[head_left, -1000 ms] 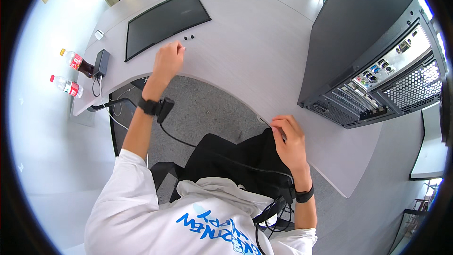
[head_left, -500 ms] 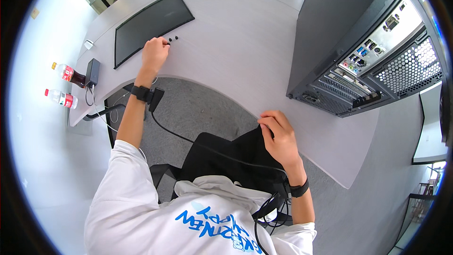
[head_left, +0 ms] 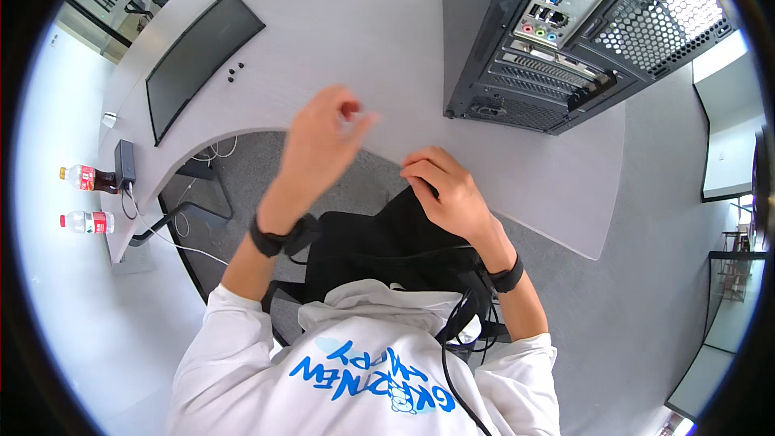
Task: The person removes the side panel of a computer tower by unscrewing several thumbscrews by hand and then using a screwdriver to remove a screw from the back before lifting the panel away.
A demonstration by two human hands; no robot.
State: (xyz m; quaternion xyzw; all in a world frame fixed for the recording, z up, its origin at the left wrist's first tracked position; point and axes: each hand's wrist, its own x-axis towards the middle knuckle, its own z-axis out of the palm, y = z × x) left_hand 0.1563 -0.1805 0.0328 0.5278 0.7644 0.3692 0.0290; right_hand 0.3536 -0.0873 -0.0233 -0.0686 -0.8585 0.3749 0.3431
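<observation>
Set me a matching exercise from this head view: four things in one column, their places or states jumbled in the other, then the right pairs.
Things
1. Left hand
2. Small black pieces
3. Computer tower
4. Red-capped bottle

Places or states
A. Upper right of the picture, ports showing
B. Far left, lower in the picture than the yellow-capped bottle
C. Blurred, between the black screen and the right hand
D. Loose on the desk, beside the black screen

Pairs: 1-C, 2-D, 3-A, 4-B

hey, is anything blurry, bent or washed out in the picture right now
In the head view: the left hand is blurred, likely by motion; the right hand looks sharper; the left wall is bright; the fisheye darkens the corners.
</observation>
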